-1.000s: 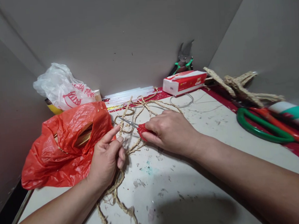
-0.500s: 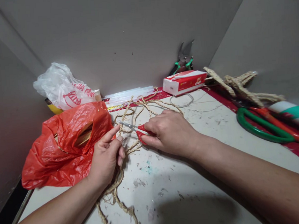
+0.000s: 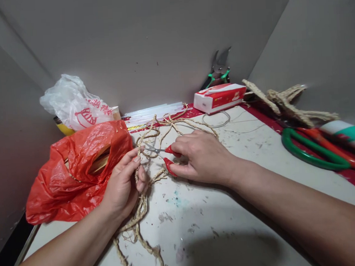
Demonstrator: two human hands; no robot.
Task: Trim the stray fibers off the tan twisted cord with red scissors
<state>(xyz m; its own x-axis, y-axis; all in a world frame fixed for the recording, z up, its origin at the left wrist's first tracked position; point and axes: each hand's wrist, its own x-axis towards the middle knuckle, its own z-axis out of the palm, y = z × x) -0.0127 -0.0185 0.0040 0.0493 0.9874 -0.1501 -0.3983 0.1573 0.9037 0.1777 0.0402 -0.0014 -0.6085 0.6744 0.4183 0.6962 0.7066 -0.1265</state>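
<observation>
Between the thumb and fingers of my left hand (image 3: 124, 178) is a strand of braided straw rope (image 3: 138, 148). My right hand (image 3: 198, 155) grips small red-handled scissors (image 3: 170, 159), whose slim metal blades are spread and point left, close to the rope just past my left fingertips. More of the rope lies in loops beyond my hands, and several lengths trail below my left hand toward the near side of the table. My right fingers partly cover the scissor handles.
A red plastic bag (image 3: 78, 183) with wooden pieces sits at left, a white bag (image 3: 73, 101) behind it. Along the back are clear plastic sticks (image 3: 155, 111), a tissue pack (image 3: 220, 98) and pruning shears (image 3: 218, 68). Green-and-orange handles (image 3: 314, 158) and straw braids (image 3: 286, 98) lie at right.
My left forefinger, stretched out along the rope before, has bent in so that the hand pinches the strand. The scissors have opened wider and shifted slightly right.
</observation>
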